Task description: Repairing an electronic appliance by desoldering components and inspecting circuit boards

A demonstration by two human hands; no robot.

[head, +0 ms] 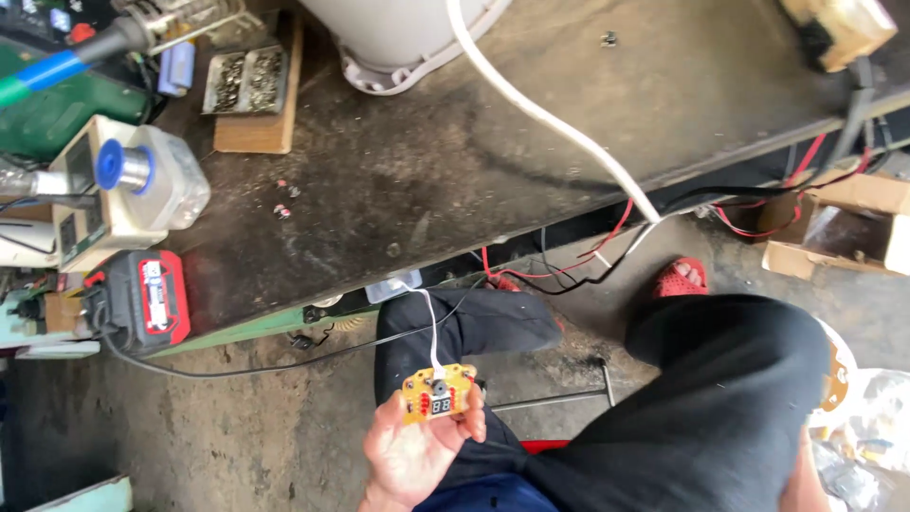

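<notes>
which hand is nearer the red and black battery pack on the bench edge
Left. The left hand sits low in the picture, below and to the right of the battery pack, holding a small yellow circuit board in its fingertips. The right hand is not in view, so its distance cannot be judged.

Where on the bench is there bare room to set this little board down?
The widest bare patch of the bench top lies between the wooden block with the screw tray, the white round base and the white cable. The left end is crowded: clear bottle, red battery pack. The left hand holds the yellow circuit board.
</notes>
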